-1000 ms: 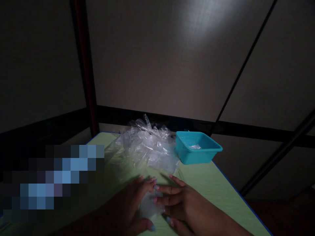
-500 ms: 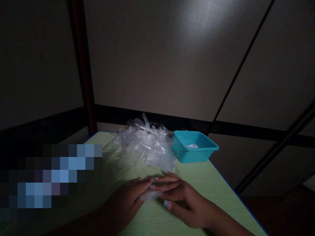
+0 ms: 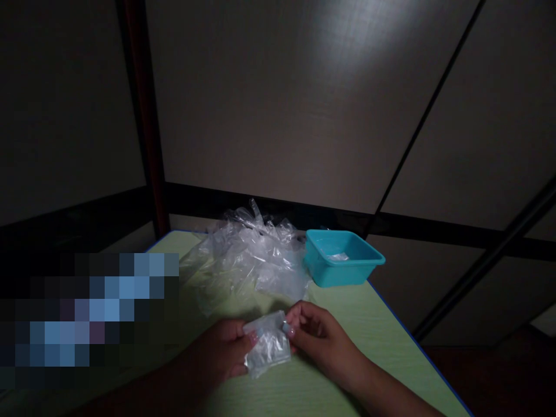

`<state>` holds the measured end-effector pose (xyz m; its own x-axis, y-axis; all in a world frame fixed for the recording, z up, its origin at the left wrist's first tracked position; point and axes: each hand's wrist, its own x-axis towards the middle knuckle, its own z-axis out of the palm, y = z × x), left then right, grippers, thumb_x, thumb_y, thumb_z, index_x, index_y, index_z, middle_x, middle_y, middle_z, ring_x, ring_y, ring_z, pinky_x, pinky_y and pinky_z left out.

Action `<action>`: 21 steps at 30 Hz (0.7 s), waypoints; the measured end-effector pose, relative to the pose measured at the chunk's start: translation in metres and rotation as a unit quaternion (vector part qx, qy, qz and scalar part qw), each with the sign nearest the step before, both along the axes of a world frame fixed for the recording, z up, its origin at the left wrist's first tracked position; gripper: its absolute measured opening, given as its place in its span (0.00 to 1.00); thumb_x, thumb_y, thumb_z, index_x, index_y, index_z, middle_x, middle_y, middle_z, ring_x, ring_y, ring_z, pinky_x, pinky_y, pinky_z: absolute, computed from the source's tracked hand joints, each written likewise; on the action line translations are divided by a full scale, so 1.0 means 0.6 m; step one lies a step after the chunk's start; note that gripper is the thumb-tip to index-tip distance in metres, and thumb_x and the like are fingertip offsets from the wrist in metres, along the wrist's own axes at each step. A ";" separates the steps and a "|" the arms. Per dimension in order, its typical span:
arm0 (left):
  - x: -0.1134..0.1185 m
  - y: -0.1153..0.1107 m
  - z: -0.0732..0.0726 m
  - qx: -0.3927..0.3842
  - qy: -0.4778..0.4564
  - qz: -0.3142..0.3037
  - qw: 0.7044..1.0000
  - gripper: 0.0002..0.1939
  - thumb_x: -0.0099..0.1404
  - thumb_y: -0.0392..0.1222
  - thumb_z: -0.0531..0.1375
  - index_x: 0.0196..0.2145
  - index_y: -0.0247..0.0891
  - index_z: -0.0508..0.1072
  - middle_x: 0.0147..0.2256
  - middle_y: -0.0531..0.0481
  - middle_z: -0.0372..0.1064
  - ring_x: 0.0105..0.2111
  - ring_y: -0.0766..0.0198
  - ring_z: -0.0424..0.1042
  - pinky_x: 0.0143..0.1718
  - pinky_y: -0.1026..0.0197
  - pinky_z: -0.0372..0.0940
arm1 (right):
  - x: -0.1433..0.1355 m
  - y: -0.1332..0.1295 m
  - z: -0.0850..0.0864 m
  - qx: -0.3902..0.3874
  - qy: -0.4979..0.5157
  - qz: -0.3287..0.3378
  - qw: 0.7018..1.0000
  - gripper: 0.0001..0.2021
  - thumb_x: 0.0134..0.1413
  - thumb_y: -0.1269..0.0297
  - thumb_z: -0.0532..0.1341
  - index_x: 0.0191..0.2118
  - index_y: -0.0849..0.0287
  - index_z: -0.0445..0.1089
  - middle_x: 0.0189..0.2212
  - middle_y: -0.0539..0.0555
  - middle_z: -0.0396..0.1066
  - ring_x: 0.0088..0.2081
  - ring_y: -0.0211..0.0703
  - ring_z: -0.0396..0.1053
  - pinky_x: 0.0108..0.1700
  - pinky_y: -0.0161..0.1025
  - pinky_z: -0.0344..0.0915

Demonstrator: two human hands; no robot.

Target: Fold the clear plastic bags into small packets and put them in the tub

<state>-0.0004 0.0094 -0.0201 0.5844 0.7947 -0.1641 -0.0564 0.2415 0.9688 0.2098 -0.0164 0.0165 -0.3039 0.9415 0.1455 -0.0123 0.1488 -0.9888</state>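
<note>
A clear plastic bag (image 3: 270,346), folded into a small flat packet, is held above the near part of the table. My left hand (image 3: 230,347) grips its left side, thumb on top and fingers underneath. At its right edge, my right hand (image 3: 315,333) pinches the plastic between thumb and fingers. Beyond my hands lies a loose heap of crumpled clear plastic bags (image 3: 256,255). Right of that heap stands a turquoise plastic basin (image 3: 343,275) with a small piece of folded clear plastic (image 3: 339,257) inside.
The light green table (image 3: 260,399) has a blue edge running down its right side. Behind it rises a panelled wall (image 3: 269,116) with a dark band. A blurred, pixelated patch (image 3: 108,307) hides the left side of the table.
My hands were laid over the plastic with fingers meeting. Now they have drawn apart to its two sides, and the folded packet is raised and in plain view between them.
</note>
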 end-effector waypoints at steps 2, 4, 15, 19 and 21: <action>0.000 -0.003 0.000 -0.065 -0.047 -0.010 0.997 0.24 0.52 0.58 0.67 0.36 0.34 0.76 0.34 0.46 0.76 0.39 0.54 0.74 0.43 0.55 0.65 | -0.006 0.002 -0.014 -0.029 -0.015 0.002 0.999 0.20 0.46 0.48 0.67 0.28 0.60 0.63 0.21 0.45 0.61 0.24 0.33 0.57 0.28 0.33 0.53; 0.000 -0.005 0.004 -0.083 -0.072 -0.030 0.993 0.23 0.52 0.55 0.69 0.38 0.34 0.76 0.36 0.44 0.76 0.41 0.53 0.74 0.44 0.54 0.65 | -0.010 0.002 -0.025 -0.041 -0.025 -0.001 0.999 0.23 0.44 0.46 0.68 0.23 0.60 0.61 0.19 0.44 0.58 0.23 0.32 0.54 0.27 0.33 0.50; -0.001 -0.003 0.004 -0.111 -0.034 0.018 0.993 0.29 0.47 0.58 0.71 0.38 0.32 0.75 0.34 0.42 0.77 0.37 0.51 0.76 0.41 0.53 0.67 | -0.011 0.004 -0.032 -0.053 -0.005 0.001 0.999 0.21 0.44 0.50 0.69 0.22 0.62 0.62 0.19 0.45 0.59 0.23 0.31 0.52 0.26 0.32 0.48; -0.003 -0.003 0.006 -0.100 -0.029 0.014 0.994 0.28 0.47 0.58 0.71 0.36 0.32 0.76 0.35 0.41 0.77 0.40 0.47 0.75 0.44 0.50 0.66 | -0.011 0.004 -0.031 -0.057 0.012 -0.003 0.998 0.20 0.44 0.52 0.69 0.23 0.62 0.63 0.20 0.46 0.62 0.23 0.31 0.55 0.27 0.32 0.51; -0.004 -0.003 0.008 -0.095 -0.034 0.004 0.995 0.27 0.48 0.58 0.70 0.37 0.32 0.76 0.36 0.40 0.77 0.42 0.46 0.75 0.45 0.49 0.66 | -0.011 0.003 -0.028 -0.059 0.019 0.004 0.998 0.19 0.43 0.54 0.70 0.24 0.63 0.64 0.20 0.46 0.62 0.23 0.31 0.55 0.27 0.31 0.51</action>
<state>-0.0025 0.0075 -0.0153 0.5924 0.7582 -0.2725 -0.1230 0.4194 0.8994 0.2030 -0.0145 -0.0003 -0.3087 0.9501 0.0454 -0.0518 0.0309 -0.9982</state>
